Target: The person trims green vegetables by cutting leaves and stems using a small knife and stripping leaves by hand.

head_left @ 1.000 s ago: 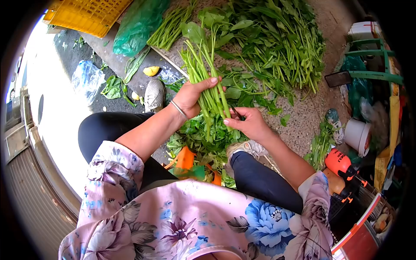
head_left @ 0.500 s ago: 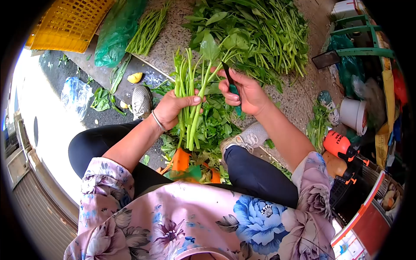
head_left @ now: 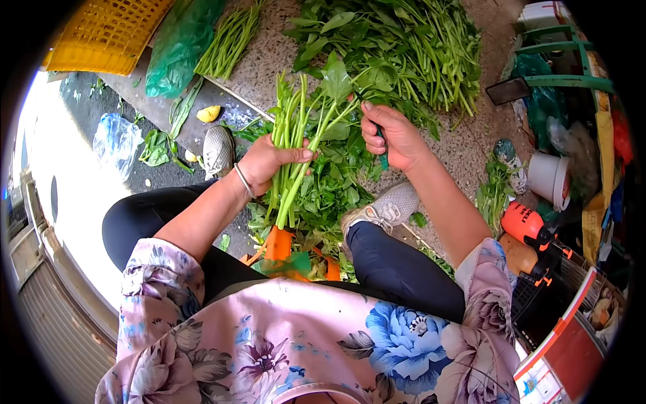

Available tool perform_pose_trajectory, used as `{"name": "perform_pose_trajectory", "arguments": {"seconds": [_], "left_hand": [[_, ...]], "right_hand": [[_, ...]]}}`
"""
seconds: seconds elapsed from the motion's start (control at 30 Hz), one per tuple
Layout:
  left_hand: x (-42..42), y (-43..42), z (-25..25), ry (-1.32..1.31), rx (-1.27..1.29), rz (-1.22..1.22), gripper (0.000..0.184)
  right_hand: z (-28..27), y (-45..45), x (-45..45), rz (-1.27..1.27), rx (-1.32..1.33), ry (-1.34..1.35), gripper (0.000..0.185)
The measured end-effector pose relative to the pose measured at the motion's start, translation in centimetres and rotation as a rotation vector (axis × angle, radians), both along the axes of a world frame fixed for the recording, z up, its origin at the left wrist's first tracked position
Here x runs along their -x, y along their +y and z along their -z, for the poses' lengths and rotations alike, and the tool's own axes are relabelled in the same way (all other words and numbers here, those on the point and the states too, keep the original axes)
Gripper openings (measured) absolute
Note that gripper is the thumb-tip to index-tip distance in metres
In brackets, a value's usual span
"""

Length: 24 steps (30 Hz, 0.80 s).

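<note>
Left fingers [head_left: 296, 155] clasp a bunch of long, bright-green stems [head_left: 291, 195] jutting above and below them, right fingers [head_left: 372, 140] grip a dark, green-handled knife [head_left: 384, 161] beside its upper leaf [head_left: 336, 81], apparently trimming, and the next cut needs a steady left hold.

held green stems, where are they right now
In the head view, the held green stems are just left of centre, in the grip of the left hand, over the loose leaves, with the right hand to their right.
</note>
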<state>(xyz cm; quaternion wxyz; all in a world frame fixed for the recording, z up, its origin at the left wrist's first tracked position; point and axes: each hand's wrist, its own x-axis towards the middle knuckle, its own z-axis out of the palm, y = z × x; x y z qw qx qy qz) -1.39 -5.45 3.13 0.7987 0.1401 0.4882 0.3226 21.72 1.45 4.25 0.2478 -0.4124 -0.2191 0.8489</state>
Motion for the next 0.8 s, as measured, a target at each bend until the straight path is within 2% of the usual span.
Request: {"name": "perform_pose_trajectory", "arguments": {"seconds": [0.07,0.13,0.17,0.23,0.27,0.3,0.37,0.4,0.43,0.5,0.57,0.63,0.7,0.8], "left_hand": [[0.0,0.1,-0.1,0.005,-0.016,0.007,0.022],[0.0,0.2,0.0,0.003,-0.005,0.01,0.021],[0.0,0.2,0.0,-0.001,0.006,0.01,0.019],[0.2,0.1,0.1,0.009,0.012,0.002,0.02],[0.3,0.2,0.2,0.022,0.017,-0.002,0.02],[0.4,0.3,0.2,0.023,0.018,-0.007,0.02],[0.4,0.2,0.0,0.119,0.007,-0.006,0.022],[0.4,0.1,0.3,0.166,-0.011,-0.028,0.023],[0.3,0.1,0.5,0.166,-0.011,-0.031,0.023],[0.1,-0.1,0.8,0.307,-0.115,-0.033,0.024],[-0.2,-0.2,1.0,0.355,-0.156,-0.01,0.026],[-0.6,-0.2,0.5,0.435,-0.208,0.008,0.027],[-1.0,-0.2,0.6,0.431,-0.22,-0.025,0.026],[-1.2,-0.1,-0.2,0.479,-0.229,-0.045,0.026]], "right_hand": [[0.5,0.0,-0.3,0.004,0.018,-0.043,0.023],[1.4,-0.2,-0.9,-0.122,-0.131,-0.368,0.027],[1.9,-0.4,-1.2,-0.125,-0.13,-0.368,0.027],[1.9,-0.7,-1.3,-0.02,-0.33,-0.824,0.029],[4.9,-0.7,-2.8,-0.151,-0.489,-0.933,0.028],[4.5,-0.7,-2.6,-0.155,-0.49,-0.93,0.028],[3.6,-1.7,-2.7,-1.043,-0.396,-0.965,0.027],[1.6,-2.0,-1.5,-1.128,-0.385,-0.797,0.026],[0.9,-2.4,-0.6,-1.13,-0.387,-0.797,0.026],[0.0,-2.9,0.8,-0.502,-0.275,-0.462,0.022],[-0.4,-2.3,1.6,-0.432,-0.201,-0.417,0.021],[0.0,-2.1,2.6,-0.191,-0.079,-0.256,0.022],[0.2,-2.0,3.4,-0.144,-0.064,-0.276,0.025],[0.0,-1.9,3.7,-0.088,0.023,-0.332,0.02]]}}
